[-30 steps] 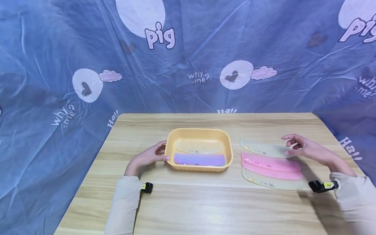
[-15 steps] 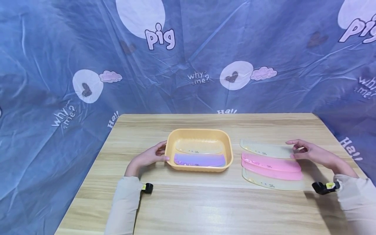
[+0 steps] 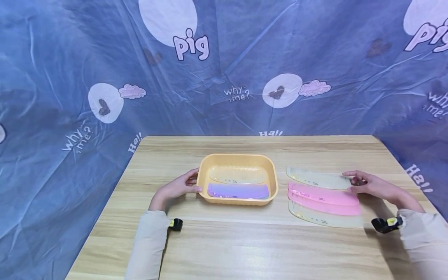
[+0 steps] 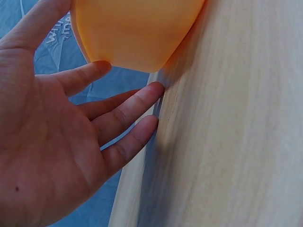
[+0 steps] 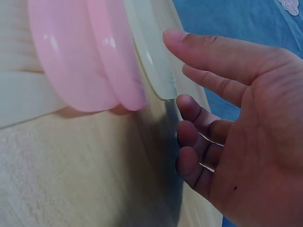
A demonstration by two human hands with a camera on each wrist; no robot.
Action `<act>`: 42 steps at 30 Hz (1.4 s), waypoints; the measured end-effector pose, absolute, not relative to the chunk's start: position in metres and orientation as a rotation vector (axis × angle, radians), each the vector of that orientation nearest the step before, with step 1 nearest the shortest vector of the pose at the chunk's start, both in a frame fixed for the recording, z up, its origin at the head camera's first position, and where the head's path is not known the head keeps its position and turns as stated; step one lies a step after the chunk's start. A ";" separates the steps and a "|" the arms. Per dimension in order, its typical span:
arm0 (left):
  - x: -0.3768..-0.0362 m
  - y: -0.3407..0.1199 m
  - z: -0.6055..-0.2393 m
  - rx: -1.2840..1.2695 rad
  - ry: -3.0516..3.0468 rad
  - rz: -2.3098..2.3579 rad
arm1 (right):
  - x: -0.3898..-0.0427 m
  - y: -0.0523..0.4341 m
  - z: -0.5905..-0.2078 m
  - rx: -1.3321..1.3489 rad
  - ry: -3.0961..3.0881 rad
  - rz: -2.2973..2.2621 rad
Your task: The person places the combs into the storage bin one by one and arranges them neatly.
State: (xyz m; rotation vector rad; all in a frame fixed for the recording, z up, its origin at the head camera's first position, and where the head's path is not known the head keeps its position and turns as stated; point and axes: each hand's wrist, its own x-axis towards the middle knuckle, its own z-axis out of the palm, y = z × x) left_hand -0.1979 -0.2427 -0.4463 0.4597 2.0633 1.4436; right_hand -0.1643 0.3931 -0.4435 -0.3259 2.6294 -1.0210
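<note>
Could drag pink combs [image 3: 327,197] (just beside) by pinching far comb [image 3: 316,179] low, with right hand [image 3: 376,188] and left hand [image 3: 177,186] fingers spread.

Bench [image 3: 231,245]: pale wood grain, spread before me.
Tray [image 3: 238,201]: yellow, rounded corners, near the middle.
Pink combs [image 3: 322,194]: two, overlapping, to my right.
Far pale comb [image 3: 311,178]: just beyond them.
Near pale comb [image 3: 320,218]: on my side.

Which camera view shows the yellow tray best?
The head view: the yellow tray shows nearly whole there, inside included. The left wrist view shows only part of its outside; the right wrist view doesn't show it.
</note>
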 end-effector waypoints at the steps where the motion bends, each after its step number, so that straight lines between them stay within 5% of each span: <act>1: -0.198 -0.242 -0.447 0.455 2.059 1.448 | -0.164 0.393 -0.444 -0.322 2.625 -1.020; 42: -0.201 -0.244 -0.442 0.433 2.055 1.430 | -0.173 0.384 -0.451 -0.259 2.691 -0.896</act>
